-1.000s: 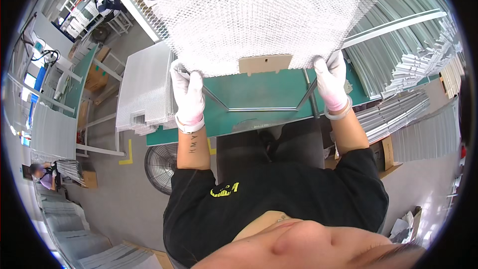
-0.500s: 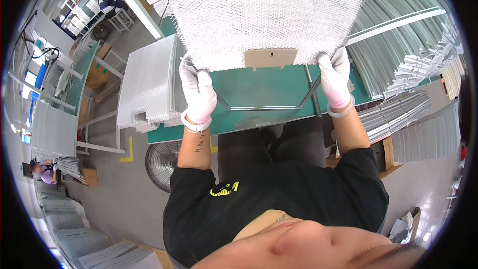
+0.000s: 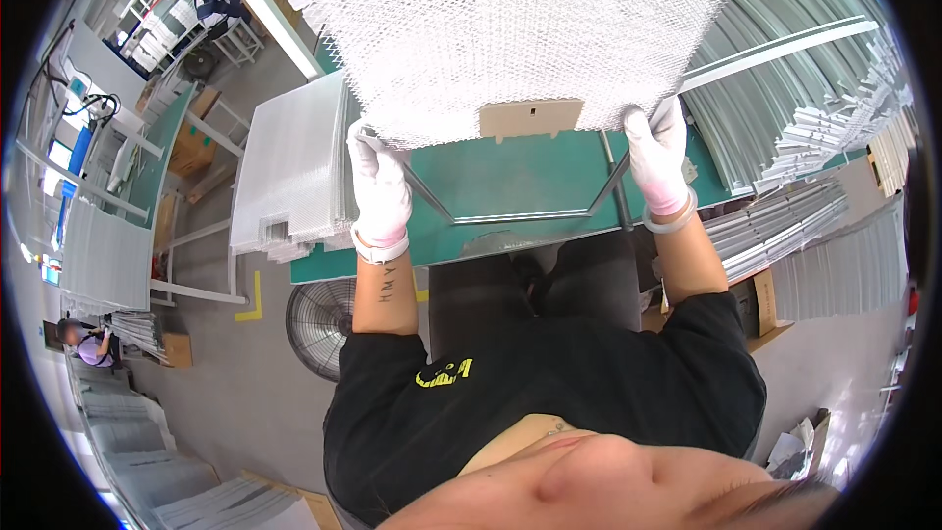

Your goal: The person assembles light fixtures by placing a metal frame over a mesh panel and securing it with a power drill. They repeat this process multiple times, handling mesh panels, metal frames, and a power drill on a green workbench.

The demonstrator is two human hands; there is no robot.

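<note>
A large silvery-white wire mesh sheet (image 3: 422, 59) is held up in front of me, its far part cut off by the top of the view. Along its near edge sits a beige rectangular plate (image 3: 531, 118) with a small dark slot. My left hand (image 3: 381, 191), white-gloved, is closed at the sheet's near left corner. At the near right corner my right hand (image 3: 655, 162), also gloved, grips the edge with the thumb on top. Below the sheet, a thin metal frame (image 3: 520, 220) shows its near bar and two slanting sides; the mesh hides the rest.
Green worktable (image 3: 510, 177) lies beneath. On its left rises a stack of mesh sheets (image 3: 289, 157); long pale metal strips (image 3: 785, 69) are piled at the right. A dark rod (image 3: 618, 186) lies right of the frame. A floor fan (image 3: 319, 329) stands below the table's left end.
The sheet has shifted slightly, its near left corner coming a little toward me. My left hand has moved slightly left and its fingers look more curled. My right hand has barely moved.
</note>
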